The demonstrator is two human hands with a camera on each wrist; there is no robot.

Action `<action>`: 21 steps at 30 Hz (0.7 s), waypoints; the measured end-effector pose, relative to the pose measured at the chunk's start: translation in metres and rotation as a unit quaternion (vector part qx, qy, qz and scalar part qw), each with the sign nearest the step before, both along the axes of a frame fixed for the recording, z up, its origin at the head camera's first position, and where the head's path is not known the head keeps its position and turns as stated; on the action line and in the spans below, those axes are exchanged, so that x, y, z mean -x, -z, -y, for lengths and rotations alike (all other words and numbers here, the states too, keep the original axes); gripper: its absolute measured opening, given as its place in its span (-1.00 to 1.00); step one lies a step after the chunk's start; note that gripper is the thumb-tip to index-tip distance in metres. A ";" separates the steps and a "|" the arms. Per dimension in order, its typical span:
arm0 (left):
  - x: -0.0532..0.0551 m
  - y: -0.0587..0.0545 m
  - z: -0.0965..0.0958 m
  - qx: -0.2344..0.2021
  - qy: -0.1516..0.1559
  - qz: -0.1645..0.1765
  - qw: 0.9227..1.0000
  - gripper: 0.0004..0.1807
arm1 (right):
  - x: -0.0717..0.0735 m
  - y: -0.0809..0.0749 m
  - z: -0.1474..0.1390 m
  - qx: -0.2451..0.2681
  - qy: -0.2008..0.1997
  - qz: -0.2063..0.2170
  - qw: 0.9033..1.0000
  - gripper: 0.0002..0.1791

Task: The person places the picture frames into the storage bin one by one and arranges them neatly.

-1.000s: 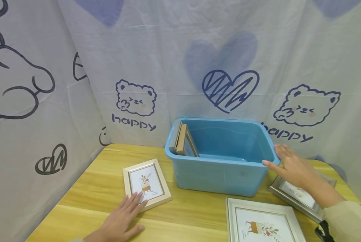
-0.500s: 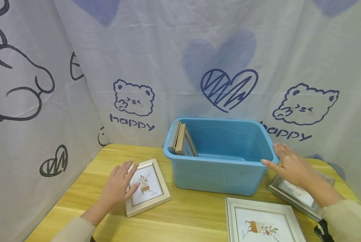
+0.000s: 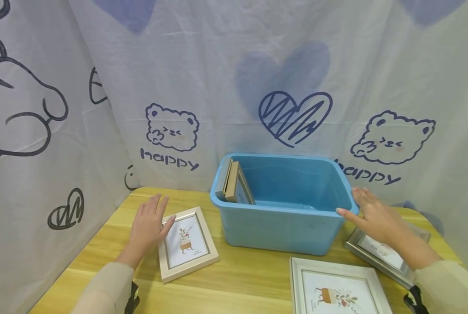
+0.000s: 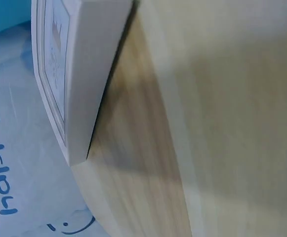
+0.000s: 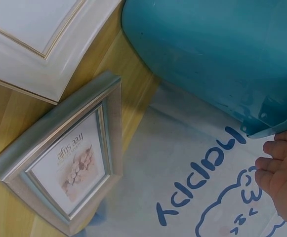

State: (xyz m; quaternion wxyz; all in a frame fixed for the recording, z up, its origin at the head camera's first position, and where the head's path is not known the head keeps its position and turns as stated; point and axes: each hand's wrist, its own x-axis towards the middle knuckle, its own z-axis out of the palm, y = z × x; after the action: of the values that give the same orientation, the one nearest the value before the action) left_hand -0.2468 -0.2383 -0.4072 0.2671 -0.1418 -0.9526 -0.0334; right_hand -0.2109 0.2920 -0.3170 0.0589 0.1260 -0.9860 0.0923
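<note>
In the head view my left hand point(image 3: 147, 229) is spread beside a cream picture frame point(image 3: 188, 270), its thumb overlapping the frame's upper left corner. It grips nothing. The left wrist view shows this picture frame point(image 4: 86, 79) from its side edge on the wood. My right hand point(image 3: 375, 218) holds the right end of a blue plastic bin point(image 3: 281, 229), with the thumb over the front corner of the rim. The right wrist view has the fingertips point(image 5: 269, 163) curled at the underside of the rim. Inside the bin, picture frames point(image 3: 234, 183) stand on edge at the left end.
A large white picture frame point(image 3: 296, 283) lies face up in front of the bin. To its right, a silver picture frame point(image 3: 359, 250) is partly under my right forearm. The wooden table point(image 3: 238, 279) meets a printed white cloth point(image 3: 218, 65) behind the bin.
My left hand has lifted off the cream frame's face and moved up and left to its left side. The frame has stayed nearly in place. My right hand keeps its hold on the bin.
</note>
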 end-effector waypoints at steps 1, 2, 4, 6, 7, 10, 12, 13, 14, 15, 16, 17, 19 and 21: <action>0.002 0.001 0.000 -0.001 -0.011 0.012 1.000 -0.33 | 0.000 0.001 0.000 0.000 -0.001 -0.001 1.000 -0.07; 0.005 0.002 -0.001 -0.001 -0.020 0.024 1.000 -0.33 | 0.000 0.001 0.000 0.001 -0.002 -0.002 1.000 -0.07; 0.011 0.005 0.000 -0.001 -0.028 0.034 0.999 -0.33 | 0.000 0.002 0.000 0.002 -0.004 -0.004 1.000 -0.08; 0.016 0.009 0.000 0.004 -0.034 0.045 0.998 -0.32 | 0.000 0.002 -0.001 0.004 -0.003 -0.003 1.000 -0.08; 0.018 0.011 -0.001 0.008 -0.038 0.051 0.998 -0.32 | 0.000 0.001 -0.001 0.004 -0.003 -0.004 1.000 -0.08; 0.022 0.016 -0.002 0.010 -0.048 0.064 0.997 -0.31 | 0.000 0.000 -0.001 0.004 0.000 -0.002 1.000 -0.07; 0.023 0.020 -0.003 0.002 -0.055 0.068 0.996 -0.31 | 0.000 0.000 -0.001 0.003 0.000 -0.002 1.000 -0.07; 0.023 0.022 -0.003 -0.005 -0.059 0.068 0.996 -0.31 | 0.000 0.000 0.000 0.003 -0.001 -0.003 1.000 -0.07; 0.023 0.024 -0.002 -0.013 -0.063 0.068 0.996 -0.31 | 0.000 0.000 0.000 0.003 -0.001 -0.003 1.000 -0.07; 0.023 0.026 -0.002 -0.021 -0.067 0.070 0.995 -0.32 | 0.000 0.001 0.000 0.004 -0.001 -0.004 1.000 -0.07; 0.024 0.028 -0.002 -0.028 -0.072 0.073 0.994 -0.32 | 0.000 0.001 0.000 0.004 -0.001 -0.003 1.000 -0.07; 0.024 0.030 -0.001 -0.034 -0.078 0.079 0.993 -0.33 | 0.000 0.001 0.000 0.004 0.000 -0.004 1.000 -0.07; 0.024 0.033 0.001 -0.044 -0.094 0.100 0.990 -0.34 | 0.000 0.001 0.000 0.005 0.001 -0.003 1.000 -0.07; 0.024 0.036 0.002 -0.053 -0.114 0.130 0.983 -0.33 | -0.001 0.002 0.000 0.005 0.001 -0.002 1.000 -0.07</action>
State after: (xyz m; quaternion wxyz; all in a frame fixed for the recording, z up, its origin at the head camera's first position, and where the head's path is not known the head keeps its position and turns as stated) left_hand -0.2707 -0.2406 -0.4430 0.1499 -0.0125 -0.9860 -0.0716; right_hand -0.2103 0.2921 -0.3188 0.0621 0.1248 -0.9855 0.0969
